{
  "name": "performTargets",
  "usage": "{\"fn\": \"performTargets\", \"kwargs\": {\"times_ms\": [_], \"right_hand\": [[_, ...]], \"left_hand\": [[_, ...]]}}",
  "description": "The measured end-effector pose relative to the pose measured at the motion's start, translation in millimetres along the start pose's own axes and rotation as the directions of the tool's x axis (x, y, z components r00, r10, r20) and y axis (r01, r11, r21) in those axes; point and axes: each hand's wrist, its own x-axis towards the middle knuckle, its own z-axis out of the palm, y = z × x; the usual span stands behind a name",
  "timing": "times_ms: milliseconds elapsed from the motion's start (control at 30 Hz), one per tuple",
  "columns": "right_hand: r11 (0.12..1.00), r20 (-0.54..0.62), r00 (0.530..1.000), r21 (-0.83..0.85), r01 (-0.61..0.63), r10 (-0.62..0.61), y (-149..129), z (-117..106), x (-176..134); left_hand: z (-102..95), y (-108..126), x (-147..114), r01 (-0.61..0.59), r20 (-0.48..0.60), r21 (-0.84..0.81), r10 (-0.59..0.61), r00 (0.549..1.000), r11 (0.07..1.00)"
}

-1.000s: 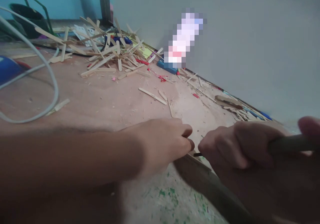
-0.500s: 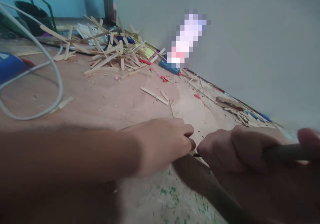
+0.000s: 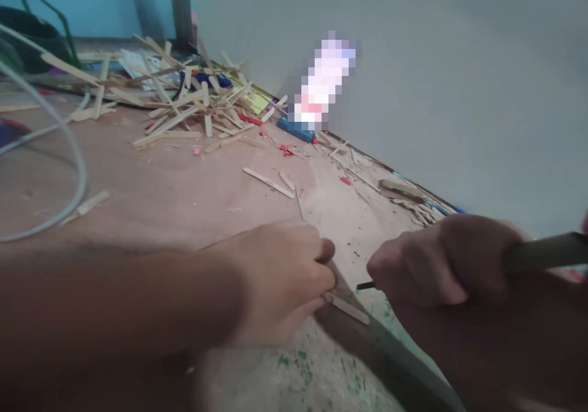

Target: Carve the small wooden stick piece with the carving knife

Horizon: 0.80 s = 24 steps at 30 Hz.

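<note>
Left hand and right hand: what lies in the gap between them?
In the head view, the left hand pinches a thin wooden stick that juts toward the right hand. A dark tool tip pokes from that fist.

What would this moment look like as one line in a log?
left hand: pinching stick | right hand: gripping dark tool | stick: on table edge | stick pile: far left
</note>
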Motion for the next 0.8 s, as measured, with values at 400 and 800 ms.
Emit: {"fn": "performTargets", "kwargs": {"times_ms": [400,800], "right_hand": [[1.0,-0.089,0.996,0.0,-0.015,0.015,-22.7,39.1,-6.5],[0.952,-0.26,0.962,-0.264,-0.151,0.081,8.2,22.1,-37.0]], "left_hand": [[-14.2,10.6,-8.0,0.054,0.017,-0.022,-0.053,0.998,0.998],[-29.6,16.9,-7.6,0.059,0.106,-0.061,-0.053,0.993,0.996]]}}
